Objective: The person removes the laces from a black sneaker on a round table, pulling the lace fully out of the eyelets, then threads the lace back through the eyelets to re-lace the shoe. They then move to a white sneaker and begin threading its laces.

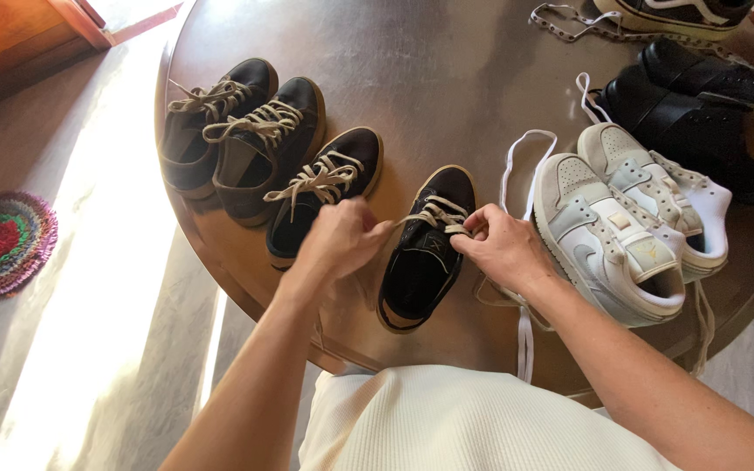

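Observation:
A dark sneaker (425, 262) with beige laces (436, 212) lies on a round metal table (447, 78), toe pointing away from me. My left hand (339, 240) pinches one lace end at the shoe's left side. My right hand (503, 249) grips the other lace end at the shoe's right side. The lace is stretched between both hands across the shoe's tongue.
Three more dark sneakers (259, 144) with tied beige laces stand to the left. A white sneaker pair (626, 218) with loose white laces sits to the right, black shoes (700, 113) behind them. A round woven mat (2, 242) lies on the floor at left.

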